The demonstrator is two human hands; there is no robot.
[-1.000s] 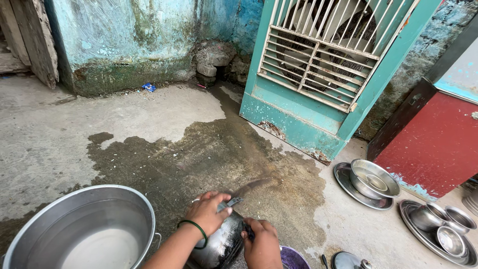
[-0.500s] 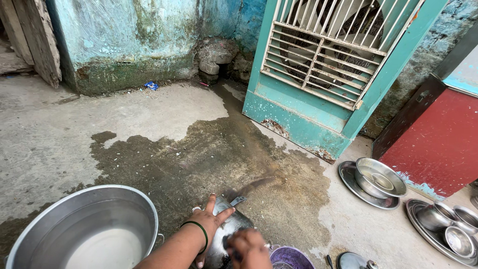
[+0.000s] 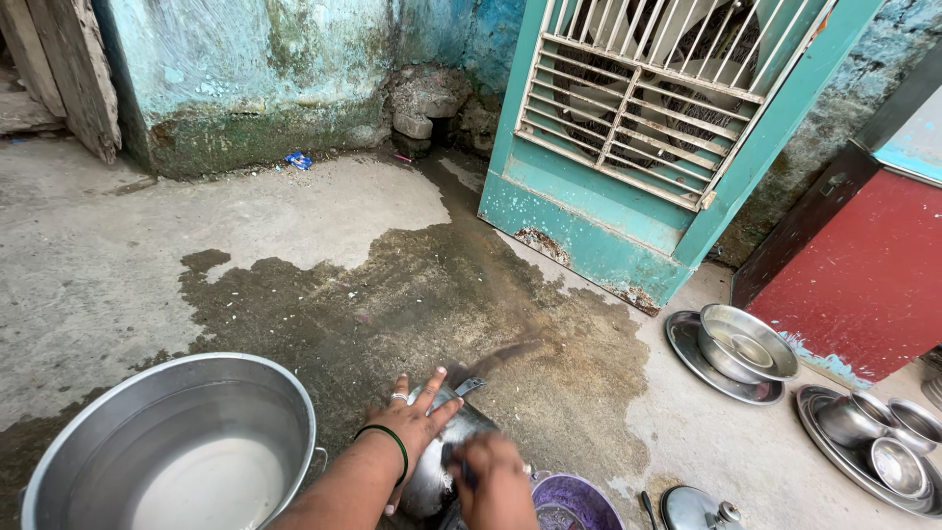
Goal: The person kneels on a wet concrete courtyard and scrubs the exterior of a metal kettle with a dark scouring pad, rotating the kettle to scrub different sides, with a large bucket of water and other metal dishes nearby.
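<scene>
So compared with a second ago, the steel pot [image 3: 437, 461] has been tipped and turned a bit. Earlier its dark, shiny side was showing between both hands. Now more of the pale, dull metal is seen and the small handle bracket sticks up at the far edge. The right hand [image 3: 494, 481] has been slid across the pot's near right side and looks blurred, so the rubbing seems to be mid-stroke rather than done. That's a judgement, not something actually shown.

The left hand [image 3: 412, 427] is laid flat on the pot's far left side, fingers [image 3: 433, 385] spread wide and pressed against the metal, with a ring on one finger and a green bangle at the wrist. The right hand's fingers are curled together over something dark, probably a scrubber, though what's pinched can't really be made out through the blur.

The pot is held on its side low in the scene, under both hands, just right of the big steel basin [image 3: 172, 447] of cloudy water and touching or just beside the purple bowl [image 3: 574, 501]. Washed steel dishes [image 3: 741, 348] are stacked on plates well off to the right.
</scene>
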